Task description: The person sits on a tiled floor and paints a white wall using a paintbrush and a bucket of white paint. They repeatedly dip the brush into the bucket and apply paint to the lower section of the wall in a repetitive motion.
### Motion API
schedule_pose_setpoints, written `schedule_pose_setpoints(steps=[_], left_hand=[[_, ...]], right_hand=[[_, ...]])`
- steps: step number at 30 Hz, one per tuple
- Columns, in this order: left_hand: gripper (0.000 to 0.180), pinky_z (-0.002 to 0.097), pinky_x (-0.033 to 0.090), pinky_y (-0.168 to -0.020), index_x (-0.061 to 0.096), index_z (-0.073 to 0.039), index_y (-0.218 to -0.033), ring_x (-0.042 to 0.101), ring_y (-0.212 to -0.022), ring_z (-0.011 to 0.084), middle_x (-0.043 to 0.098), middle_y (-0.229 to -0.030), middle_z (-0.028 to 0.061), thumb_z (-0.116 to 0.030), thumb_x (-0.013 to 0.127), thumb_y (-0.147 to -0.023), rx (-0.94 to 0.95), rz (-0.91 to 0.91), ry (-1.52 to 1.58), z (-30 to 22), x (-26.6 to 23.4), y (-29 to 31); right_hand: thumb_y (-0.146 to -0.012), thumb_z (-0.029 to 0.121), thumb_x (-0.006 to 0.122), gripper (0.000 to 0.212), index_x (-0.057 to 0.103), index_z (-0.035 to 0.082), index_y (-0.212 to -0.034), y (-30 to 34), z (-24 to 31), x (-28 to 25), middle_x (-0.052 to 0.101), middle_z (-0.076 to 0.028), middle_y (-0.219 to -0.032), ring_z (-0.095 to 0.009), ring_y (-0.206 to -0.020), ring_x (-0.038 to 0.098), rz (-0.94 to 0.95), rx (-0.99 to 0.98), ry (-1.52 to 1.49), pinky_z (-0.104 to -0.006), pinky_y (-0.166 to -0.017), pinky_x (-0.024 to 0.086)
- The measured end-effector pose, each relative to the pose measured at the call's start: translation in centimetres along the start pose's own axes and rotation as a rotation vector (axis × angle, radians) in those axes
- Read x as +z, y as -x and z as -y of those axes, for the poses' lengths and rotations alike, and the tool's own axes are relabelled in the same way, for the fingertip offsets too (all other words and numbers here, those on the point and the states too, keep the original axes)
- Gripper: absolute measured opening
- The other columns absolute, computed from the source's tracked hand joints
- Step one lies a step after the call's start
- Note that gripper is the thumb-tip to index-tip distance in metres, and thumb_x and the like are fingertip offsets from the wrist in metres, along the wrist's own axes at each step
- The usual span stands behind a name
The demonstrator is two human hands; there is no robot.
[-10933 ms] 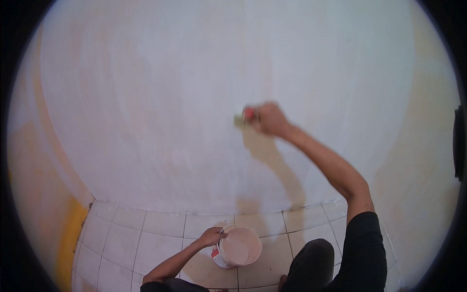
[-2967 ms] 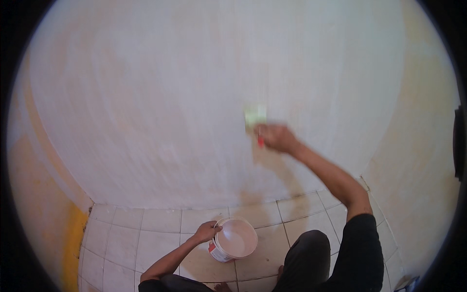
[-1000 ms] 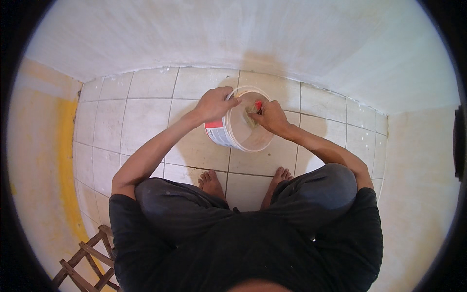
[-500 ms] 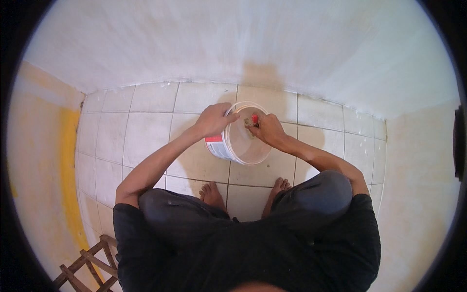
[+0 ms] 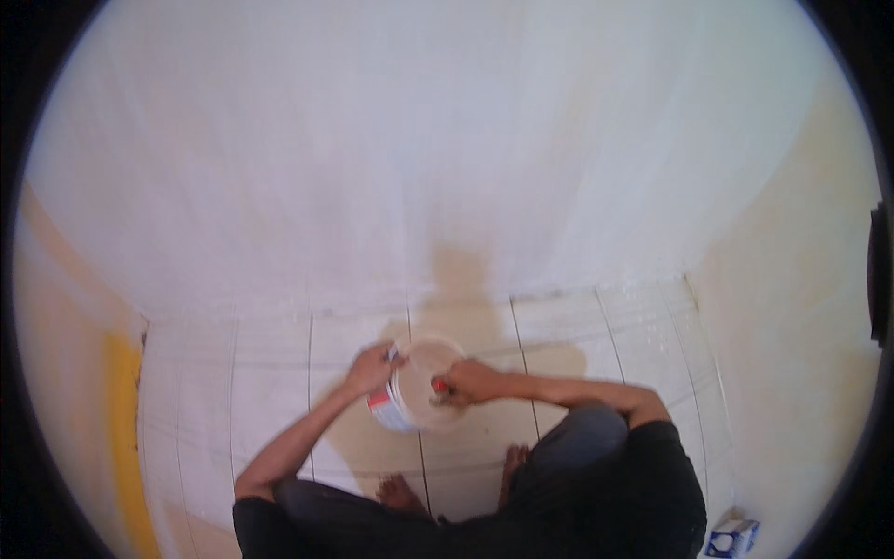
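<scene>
Left hand [image 5: 374, 367] grips a bucket [image 5: 395, 415] by its rim, right hand [image 5: 472, 382] a red-handled brush [image 5: 439, 384] over it, near the tiled floor [image 5: 270, 373]'s far edge.

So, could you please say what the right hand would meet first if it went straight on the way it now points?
Probably the left wall of the bucket: the right hand points leftward over its opening, with the left hand at that side. Depth is unclear.
</scene>
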State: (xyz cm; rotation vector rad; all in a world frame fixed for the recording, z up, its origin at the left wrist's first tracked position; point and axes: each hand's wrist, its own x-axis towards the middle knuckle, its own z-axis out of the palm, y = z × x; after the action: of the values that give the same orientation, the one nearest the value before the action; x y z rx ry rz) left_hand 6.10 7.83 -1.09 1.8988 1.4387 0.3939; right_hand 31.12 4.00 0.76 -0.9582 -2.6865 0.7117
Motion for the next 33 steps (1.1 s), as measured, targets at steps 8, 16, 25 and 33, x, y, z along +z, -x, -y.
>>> schedule_pose_setpoints(steps=[8,16,25,33], left_hand=[[0.039,0.0395,0.049,-0.078,0.068,-0.006,-0.101,0.065,-0.085,0.0303,0.068,-0.087,0.0165,-0.043,0.061,-0.089,-0.017,0.068,0.035,-0.6,-0.3,2.8],[0.043,0.0405,0.048,-0.080,0.067,-0.004,-0.097,0.064,-0.088,0.0330,0.068,-0.091,0.0194,-0.045,0.058,-0.089,0.081,-0.007,-0.035,-0.9,-0.5,1.9],[0.039,0.0416,0.048,-0.076,0.065,-0.002,-0.090,0.064,-0.082,0.0328,0.066,-0.084,0.0192,-0.041,0.059,-0.089,-0.024,0.073,0.032,-1.4,-0.9,2.4],[0.041,0.0418,0.046,-0.074,0.061,0.001,-0.083,0.062,-0.080,0.0340,0.064,-0.082,0.0205,-0.039,0.059,-0.089,-0.057,0.071,0.001,-2.4,-1.6,2.7]], right_hand=[[-0.086,0.035,0.065,0.031,0.061,0.005,-0.092,-0.4,0.5,-0.2,0.065,-0.018,-0.071,-0.040,-0.065,0.064,-0.167,0.146,0.192,-0.0516,-0.062,0.051],[-0.084,0.044,0.068,0.038,0.064,0.006,-0.088,0.3,2.1,-2.7,0.064,-0.017,-0.069,-0.039,-0.063,0.063,0.014,-0.043,0.057,-0.0476,-0.057,0.048],[-0.081,0.035,0.070,0.036,0.063,0.000,-0.088,-0.2,0.2,0.0,0.063,-0.021,-0.067,-0.039,-0.063,0.064,-0.257,0.177,0.100,-0.0484,-0.060,0.051],[-0.083,0.031,0.070,0.028,0.063,0.006,-0.094,0.4,1.6,-2.6,0.065,-0.016,-0.071,-0.037,-0.068,0.064,-0.039,-0.113,0.040,-0.0471,-0.062,0.049]])
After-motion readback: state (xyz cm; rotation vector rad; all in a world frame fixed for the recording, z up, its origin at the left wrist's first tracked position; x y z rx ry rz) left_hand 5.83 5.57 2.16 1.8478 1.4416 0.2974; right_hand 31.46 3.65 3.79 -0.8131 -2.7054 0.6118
